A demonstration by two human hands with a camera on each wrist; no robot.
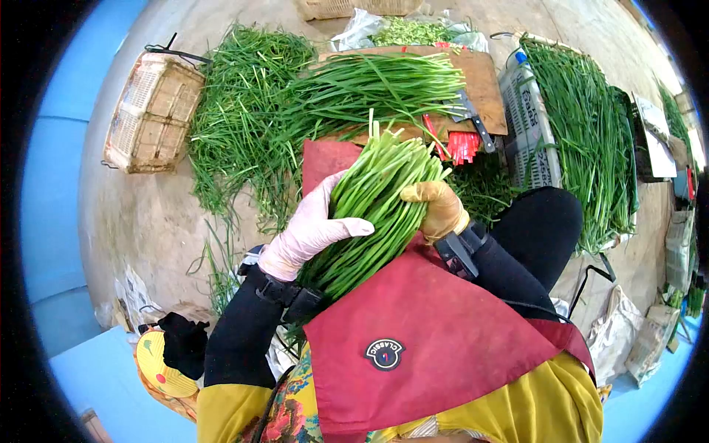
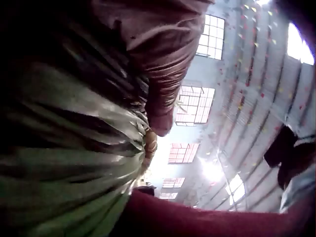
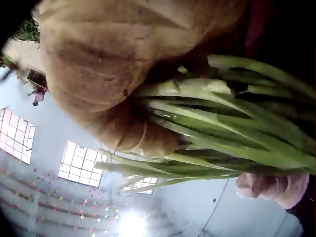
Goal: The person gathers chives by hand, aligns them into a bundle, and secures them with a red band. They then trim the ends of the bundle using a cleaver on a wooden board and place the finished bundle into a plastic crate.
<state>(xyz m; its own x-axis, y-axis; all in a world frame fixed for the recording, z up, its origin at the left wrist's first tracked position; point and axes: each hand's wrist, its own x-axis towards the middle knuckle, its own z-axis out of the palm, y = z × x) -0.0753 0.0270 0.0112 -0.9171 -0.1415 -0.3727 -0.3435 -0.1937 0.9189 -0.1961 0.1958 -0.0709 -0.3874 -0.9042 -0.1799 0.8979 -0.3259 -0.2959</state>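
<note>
A thick bundle of green stalks [image 1: 377, 199] is held above the lap, its pale cut ends pointing up and away. The left hand [image 1: 314, 225], in a pale pinkish glove, grips its left side with the thumb laid across the front. On the right side near the pale ends, the right hand [image 1: 436, 207], in a yellowish stained glove, has its fingers curled against the stalks. The right wrist view shows those curled fingers [image 3: 143, 133] on the stalks [image 3: 222, 118], the left hand [image 3: 274, 187] beyond. Dark folds and stalks fill much of the left wrist view.
Ahead, a wooden board [image 1: 484, 81] bears more long greens [image 1: 377, 81], a knife [image 1: 476, 122] and red strips [image 1: 463, 146]. Loose greens [image 1: 244, 111] lie left of it, beside a crate [image 1: 153, 111]. A large crate of greens [image 1: 583, 140] stands at the right.
</note>
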